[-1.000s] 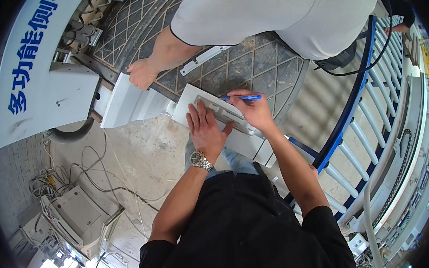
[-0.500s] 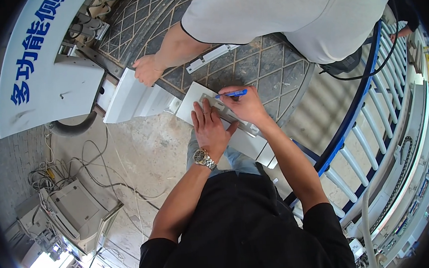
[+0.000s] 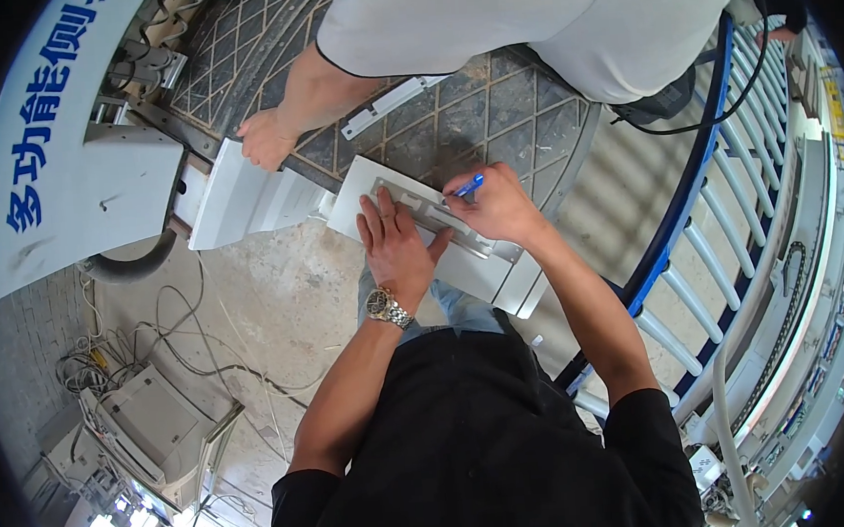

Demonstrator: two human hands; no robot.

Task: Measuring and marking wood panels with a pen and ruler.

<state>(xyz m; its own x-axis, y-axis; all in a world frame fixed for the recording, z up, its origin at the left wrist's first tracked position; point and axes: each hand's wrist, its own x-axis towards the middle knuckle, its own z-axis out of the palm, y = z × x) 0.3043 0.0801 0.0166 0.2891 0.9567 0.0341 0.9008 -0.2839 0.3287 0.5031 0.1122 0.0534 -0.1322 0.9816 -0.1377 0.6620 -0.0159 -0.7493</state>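
Note:
My left hand (image 3: 396, 246), with a metal watch on the wrist, lies flat and open on a white moulded panel (image 3: 363, 194), pressing it down. My right hand (image 3: 498, 202) grips a blue pen (image 3: 468, 186) whose tip rests on a grey strip (image 3: 438, 218) lying across the panel. The panel's near end juts toward my knee. Another person in a light shirt stands opposite; that person's hand (image 3: 265, 140) holds the edge of a second white panel (image 3: 241, 196) to the left.
A curved white signboard with blue characters (image 3: 63, 161) stands at the left. Cables and a grey machine (image 3: 155, 429) lie on the concrete floor below. A blue railing with white balusters (image 3: 695, 244) runs along the right. Patterned metal grating (image 3: 490, 112) lies under the panels.
My hands and the panel stay together while the view has shifted slightly. My right hand with the pen has moved a little along the grey strip. The other person's hand still holds the second panel.

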